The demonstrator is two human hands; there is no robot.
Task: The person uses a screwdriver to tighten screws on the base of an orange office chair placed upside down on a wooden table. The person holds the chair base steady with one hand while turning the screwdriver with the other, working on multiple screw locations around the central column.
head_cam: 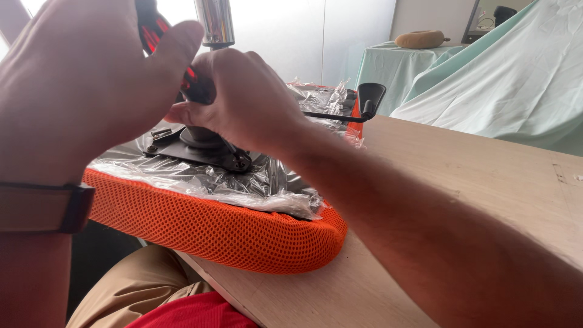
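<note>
An upturned chair seat with orange mesh padding (243, 234) lies on a wooden table (461, 176), its underside wrapped in clear plastic film (243, 185). A black metal mounting plate (200, 149) is fixed on it, with a chrome cylinder (215, 21) rising from its middle. My left hand (79, 85) grips a red-and-black tool handle (152, 30) above the plate. My right hand (243, 100) closes on the tool's lower part right at the plate. A black lever with a paddle end (367, 100) sticks out to the right.
A watch strap (45, 208) sits on my left wrist. Behind the table, pale green sheets (510, 79) cover furniture, with a tan cushion (420, 39) on top. My lap, in tan trousers and red shirt (176, 304), is below the table's edge.
</note>
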